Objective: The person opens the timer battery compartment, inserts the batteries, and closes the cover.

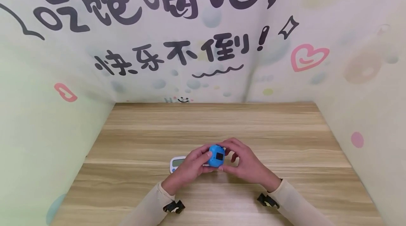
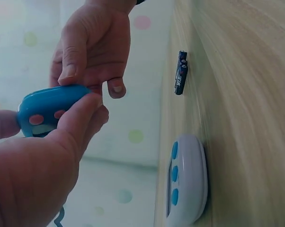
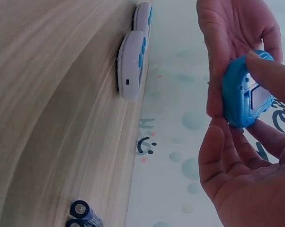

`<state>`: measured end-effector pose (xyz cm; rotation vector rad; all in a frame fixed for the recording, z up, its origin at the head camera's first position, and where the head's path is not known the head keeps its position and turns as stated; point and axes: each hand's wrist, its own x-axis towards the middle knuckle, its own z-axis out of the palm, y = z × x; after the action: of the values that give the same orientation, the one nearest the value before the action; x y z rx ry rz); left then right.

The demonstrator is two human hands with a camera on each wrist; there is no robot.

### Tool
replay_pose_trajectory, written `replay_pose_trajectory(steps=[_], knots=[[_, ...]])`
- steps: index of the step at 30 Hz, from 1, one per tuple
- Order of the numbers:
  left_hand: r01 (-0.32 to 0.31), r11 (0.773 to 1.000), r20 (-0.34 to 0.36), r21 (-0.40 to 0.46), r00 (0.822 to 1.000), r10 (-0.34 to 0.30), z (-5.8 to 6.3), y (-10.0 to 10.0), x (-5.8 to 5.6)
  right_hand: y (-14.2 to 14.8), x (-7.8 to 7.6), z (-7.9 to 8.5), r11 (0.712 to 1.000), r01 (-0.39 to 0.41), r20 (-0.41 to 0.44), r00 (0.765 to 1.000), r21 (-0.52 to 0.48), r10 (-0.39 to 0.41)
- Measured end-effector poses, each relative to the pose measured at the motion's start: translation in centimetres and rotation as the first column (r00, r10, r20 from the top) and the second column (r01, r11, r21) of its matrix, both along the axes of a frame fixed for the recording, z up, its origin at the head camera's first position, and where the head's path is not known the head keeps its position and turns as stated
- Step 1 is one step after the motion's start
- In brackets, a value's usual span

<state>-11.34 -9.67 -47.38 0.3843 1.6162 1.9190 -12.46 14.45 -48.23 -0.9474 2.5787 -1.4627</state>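
Both hands hold a small blue rounded electronic device (image 1: pixel 213 150) above the wooden table. In the head view its upper face shows a dark rectangle. Pink buttons appear on its other side in the left wrist view. My left hand (image 1: pixel 190 165) grips it from the left, thumb on the upper face. My right hand (image 1: pixel 247 162) pinches its right side, thumb at the near edge and a finger at the far edge. A white digital timer (image 2: pixel 193 179) with blue buttons lies near the left hand, which partly covers it in the head view.
In the right wrist view, a second white device (image 3: pixel 141 19) with blue buttons lies beyond the first. Two dark blue batteries (image 2: pixel 181 75) lie side by side on the wooden table (image 1: pixel 196 123). Printed walls (image 1: pixel 355 106) enclose the table at the back and sides.
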Motion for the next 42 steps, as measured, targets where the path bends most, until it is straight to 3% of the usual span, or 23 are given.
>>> replay_pose_trajectory(steps=[7, 11, 19, 29, 36, 42], knots=[[0.039, 0.994, -0.031, 0.099, 0.999, -0.036, -0.4, -0.4, 0.2, 0.2, 0.0, 0.2, 1.000, -0.002, -0.043, 0.999, 0.018, 0.003], [0.013, 0.998, -0.056, 0.060, 0.998, -0.010, -0.8, -0.7, 0.1, 0.5, 0.0, 0.2, 1.000, -0.016, -0.054, 0.998, -0.002, 0.016], [-0.106, 0.991, -0.113, -0.086, 0.989, 0.096, -1.3, -0.8, -0.1, 1.2, 0.0, 0.0, 0.996, -0.054, -0.010, 0.999, -0.066, 0.053], [-0.124, 0.991, -0.076, -0.038, 0.990, 0.121, -1.2, -0.9, 0.0, 1.4, -0.1, -0.2, 0.996, -0.059, -0.013, 0.998, -0.069, 0.058], [-0.143, 0.989, -0.071, -0.030, 0.987, 0.141, -1.1, -1.1, -0.2, 1.4, 0.0, -0.3, 0.994, -0.022, 0.079, 0.996, -0.105, 0.031], [-0.111, 0.992, -0.072, -0.052, 0.992, 0.107, -1.1, -1.3, -0.2, 1.6, -0.3, -0.2, 0.991, 0.022, 0.110, 0.994, -0.134, -0.007]])
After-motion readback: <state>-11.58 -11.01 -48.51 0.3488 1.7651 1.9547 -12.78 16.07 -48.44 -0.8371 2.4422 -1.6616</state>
